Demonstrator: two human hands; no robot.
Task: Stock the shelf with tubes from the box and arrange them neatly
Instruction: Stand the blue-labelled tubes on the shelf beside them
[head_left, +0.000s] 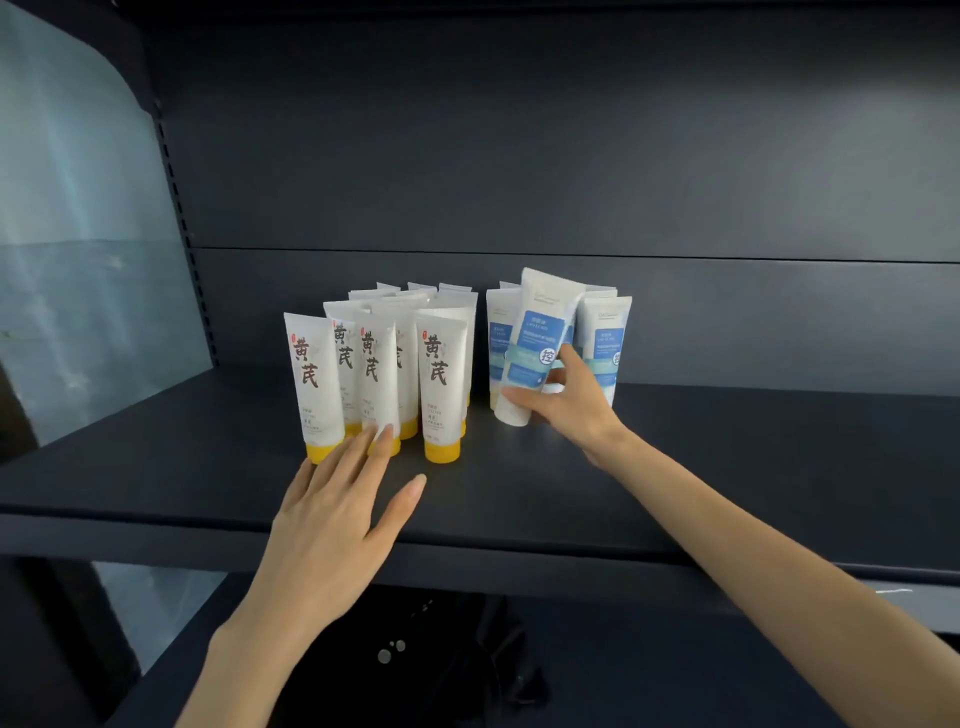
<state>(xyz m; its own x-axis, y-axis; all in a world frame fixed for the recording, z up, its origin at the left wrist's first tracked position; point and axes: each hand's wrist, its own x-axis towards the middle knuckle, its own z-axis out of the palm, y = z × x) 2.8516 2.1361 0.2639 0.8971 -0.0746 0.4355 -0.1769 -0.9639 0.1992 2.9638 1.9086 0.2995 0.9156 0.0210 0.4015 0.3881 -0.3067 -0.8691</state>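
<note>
Several white tubes with yellow caps (439, 387) stand cap-down in rows on the dark shelf (519, 499). To their right stands a group of white tubes with blue labels (605, 343). My right hand (566, 402) grips one blue-label tube (537, 343), tilted to the right, at the front of that group. My left hand (337, 512) lies flat and open, its fingertips touching the caps of the front yellow-capped tubes. No box is in view.
The shelf's back panel (571, 156) rises behind the tubes. A pale wall (78, 234) shows past the perforated upright at left. A lower shelf (649, 675) holds a dark object (415, 654) below my arms.
</note>
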